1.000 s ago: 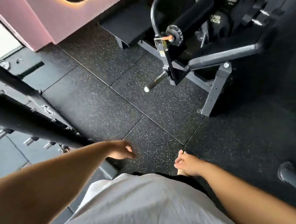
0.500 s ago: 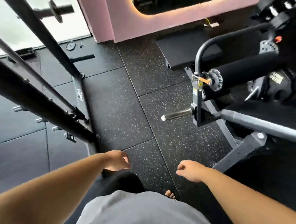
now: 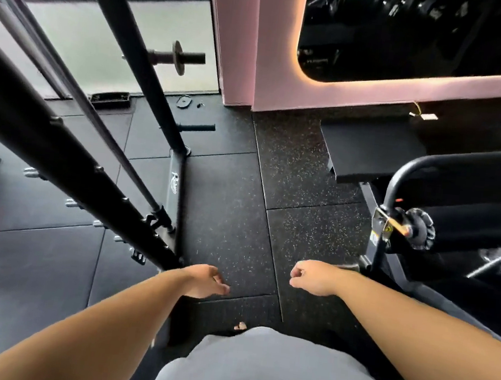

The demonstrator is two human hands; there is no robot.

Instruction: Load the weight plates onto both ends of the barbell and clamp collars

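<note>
Hands first, since they are nearest: your left hand [image 3: 205, 281] hangs over the floor [image 3: 228, 212] with its fingers loosely curled, gripping nothing and touching nothing. Your right hand [image 3: 311, 276] is drawn into a slack curl, knuckles up, and is also empty. The two are apart, with a seam of the rubber tiles running between them. Below them your grey shirt [image 3: 270, 371] fills the bottom edge, and toes [image 3: 240, 326] just show past its hem.

You have a lane of speckled floor straight ahead. On your left it is bounded by the rack base [image 3: 177, 200] and the slanting black uprights [image 3: 127, 53], whose pegs stick out to the left. On your right it is bounded by the machine frame with its ribbed knob [image 3: 421, 229] and padded roller [image 3: 481, 220]. The lane narrows between these two and opens again beyond them, up to a low black platform [image 3: 370, 153] on the right.

Farther on, a short storage peg [image 3: 197, 127] juts from the rack near the floor. A shallow black tray [image 3: 110, 100] lies by the window; you cannot tell what is in it. Just right of it a small weight plate [image 3: 185, 101] lies flat on the floor near the pink wall [image 3: 274, 68]. Above, the barbell end [image 3: 179, 57] pokes out past the upright, its sleeve bare beyond the flange, well apart from both hands.
</note>
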